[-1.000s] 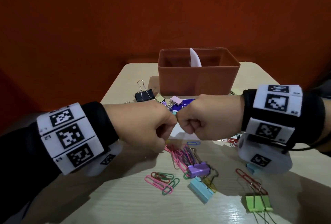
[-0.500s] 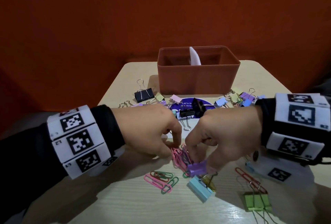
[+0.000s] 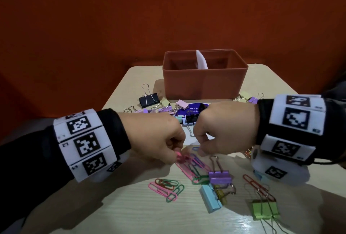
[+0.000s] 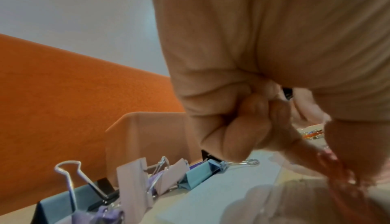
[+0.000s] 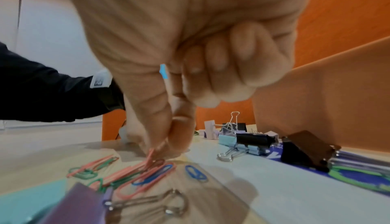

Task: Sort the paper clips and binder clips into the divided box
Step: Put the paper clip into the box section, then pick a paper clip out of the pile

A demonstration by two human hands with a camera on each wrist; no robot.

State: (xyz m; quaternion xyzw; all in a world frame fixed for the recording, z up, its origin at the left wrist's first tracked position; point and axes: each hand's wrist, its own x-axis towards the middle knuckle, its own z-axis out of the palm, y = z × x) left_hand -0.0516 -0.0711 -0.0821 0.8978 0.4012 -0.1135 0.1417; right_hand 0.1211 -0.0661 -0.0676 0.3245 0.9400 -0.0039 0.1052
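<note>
The brown divided box (image 3: 205,84) stands at the table's far end, with a white divider (image 3: 201,62) down its middle. My left hand (image 3: 177,154) pinches the end of a pink paper clip (image 3: 179,157) at the top of a tangled pile of paper clips (image 3: 196,168). My right hand (image 3: 199,150) is curled just to the right. Its thumb and index finger meet at the same pink clip (image 5: 151,154), and a sliver of blue shows in the crook of its thumb. A blue paper clip (image 5: 196,172) lies beside them. A purple binder clip (image 3: 219,176) sits on the pile's near end.
Loose paper clips (image 3: 166,188), a light blue binder clip (image 3: 210,199), green binder clips (image 3: 265,210) and a red paper clip (image 3: 256,186) lie near me. A black binder clip (image 3: 148,100), several pastel binder clips and a purple card (image 3: 194,108) lie in front of the box.
A second ago both fists touched knuckle to knuckle above the table. They dropped onto the paper clip pile, and the left fingers now pinch a pink clip.
</note>
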